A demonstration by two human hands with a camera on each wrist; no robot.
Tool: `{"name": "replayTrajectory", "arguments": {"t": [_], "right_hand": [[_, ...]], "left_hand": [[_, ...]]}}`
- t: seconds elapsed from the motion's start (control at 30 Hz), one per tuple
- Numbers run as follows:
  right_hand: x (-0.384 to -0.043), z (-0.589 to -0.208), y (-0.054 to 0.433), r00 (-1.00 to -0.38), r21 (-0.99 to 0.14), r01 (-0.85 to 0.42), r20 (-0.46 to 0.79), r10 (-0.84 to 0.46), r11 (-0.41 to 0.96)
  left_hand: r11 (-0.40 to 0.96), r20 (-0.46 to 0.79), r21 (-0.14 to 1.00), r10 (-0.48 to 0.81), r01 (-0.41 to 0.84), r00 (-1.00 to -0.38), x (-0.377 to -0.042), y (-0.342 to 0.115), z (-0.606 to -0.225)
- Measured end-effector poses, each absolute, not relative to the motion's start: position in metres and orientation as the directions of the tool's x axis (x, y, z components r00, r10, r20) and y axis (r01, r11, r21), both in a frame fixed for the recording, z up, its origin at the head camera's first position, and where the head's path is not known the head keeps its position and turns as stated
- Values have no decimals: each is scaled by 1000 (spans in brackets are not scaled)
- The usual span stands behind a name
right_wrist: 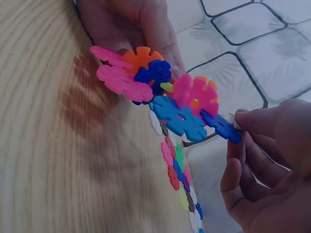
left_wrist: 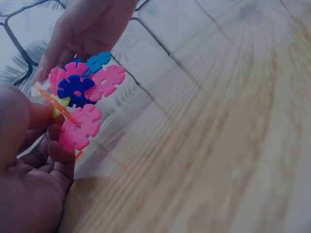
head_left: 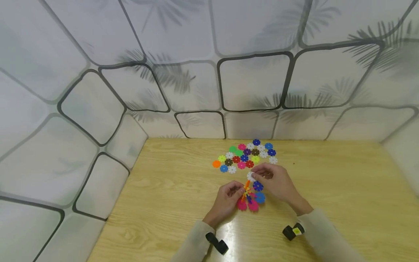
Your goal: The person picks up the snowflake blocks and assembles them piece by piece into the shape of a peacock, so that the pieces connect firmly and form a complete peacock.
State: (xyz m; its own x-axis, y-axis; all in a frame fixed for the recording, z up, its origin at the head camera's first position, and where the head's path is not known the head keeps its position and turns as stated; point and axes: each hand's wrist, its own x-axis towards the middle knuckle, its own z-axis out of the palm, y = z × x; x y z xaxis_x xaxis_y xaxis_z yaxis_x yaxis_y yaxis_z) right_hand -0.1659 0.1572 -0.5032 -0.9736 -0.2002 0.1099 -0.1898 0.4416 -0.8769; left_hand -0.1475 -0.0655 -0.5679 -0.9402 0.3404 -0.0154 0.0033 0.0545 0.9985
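The left hand (head_left: 226,198) pinched the disc cluster (head_left: 247,191), the right hand (head_left: 276,182) a white disc (head_left: 250,176) at its far end; gentle, slot-aligned pressure seemed best.

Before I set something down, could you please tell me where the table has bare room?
Two patches look bare: the table between the left wall and the left hand, and between the right hand and the right wall, bar a dark speck. It is crowded beyond the hands, where loose discs cluster, and between them, at the joined discs.
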Motion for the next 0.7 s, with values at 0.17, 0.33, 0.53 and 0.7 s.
{"name": "replayTrajectory", "arguments": {"t": [0.17, 0.33, 0.53, 0.7], "right_hand": [[-163, -504, 151, -978, -886, -178, 110, -178, 427], [-161, -507, 146, -983, -892, -166, 116, -141, 421], [-162, -513, 137, -985, -918, -169, 141, -105, 360], [-164, -514, 132, -986, -918, -155, 123, -108, 366]], "left_hand": [[64, -2, 998, 340, 21, -941, -147, -65, -567], [61, 0, 998, 326, 21, -946, -145, -63, -568], [66, 3, 998, 288, 23, -958, -145, -61, -568], [66, -7, 998, 264, 10, -964, -144, -61, -569]]}}
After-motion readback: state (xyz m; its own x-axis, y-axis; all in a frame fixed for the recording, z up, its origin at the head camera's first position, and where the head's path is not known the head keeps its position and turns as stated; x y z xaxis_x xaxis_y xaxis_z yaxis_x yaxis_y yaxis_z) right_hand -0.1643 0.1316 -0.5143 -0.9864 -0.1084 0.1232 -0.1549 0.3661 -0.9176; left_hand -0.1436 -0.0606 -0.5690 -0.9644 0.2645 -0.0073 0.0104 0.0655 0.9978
